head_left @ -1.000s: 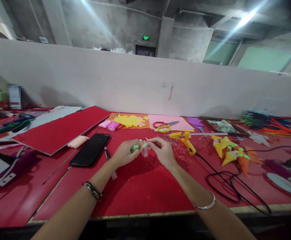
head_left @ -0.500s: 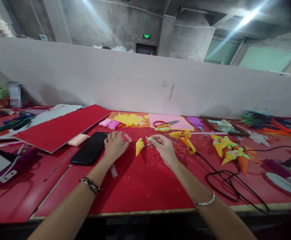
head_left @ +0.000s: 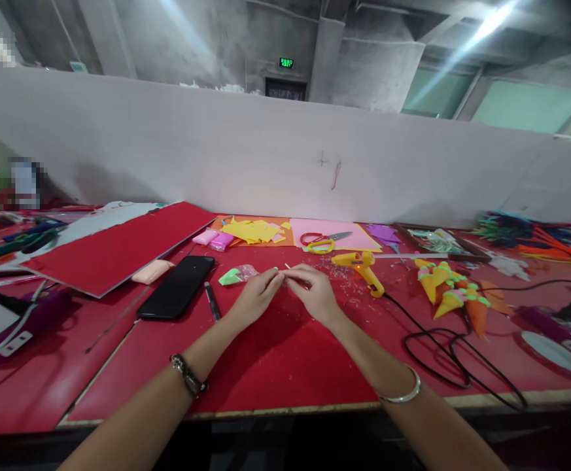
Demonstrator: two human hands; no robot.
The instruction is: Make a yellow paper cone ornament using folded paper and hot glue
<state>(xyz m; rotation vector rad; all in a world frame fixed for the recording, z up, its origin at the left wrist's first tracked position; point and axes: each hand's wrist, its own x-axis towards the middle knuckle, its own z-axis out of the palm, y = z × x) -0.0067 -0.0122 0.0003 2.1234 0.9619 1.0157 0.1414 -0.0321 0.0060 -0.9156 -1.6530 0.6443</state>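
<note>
My left hand and my right hand meet at the fingertips over the middle of the red table. A thin whitish stick pokes up from the pinched fingers of my right hand. My left thumb and fingers are pressed together against it; what lies between them is too small to make out. Left of my left hand is a clear packet with light green clay. The small yellow cone is hidden, apparently behind my left hand. To the right, a yellow hot glue gun rests on the table, a small orange light on it.
A black phone and a pen lie left. Scissors sit on pink paper at the back, near yellow paper scraps. Several finished cones are grouped right, beside the glue gun's black cable.
My left hand has left the clay packet and moved right to meet my right hand, uncovering the green clay and the pen. The yellow cone has gone out of sight.
</note>
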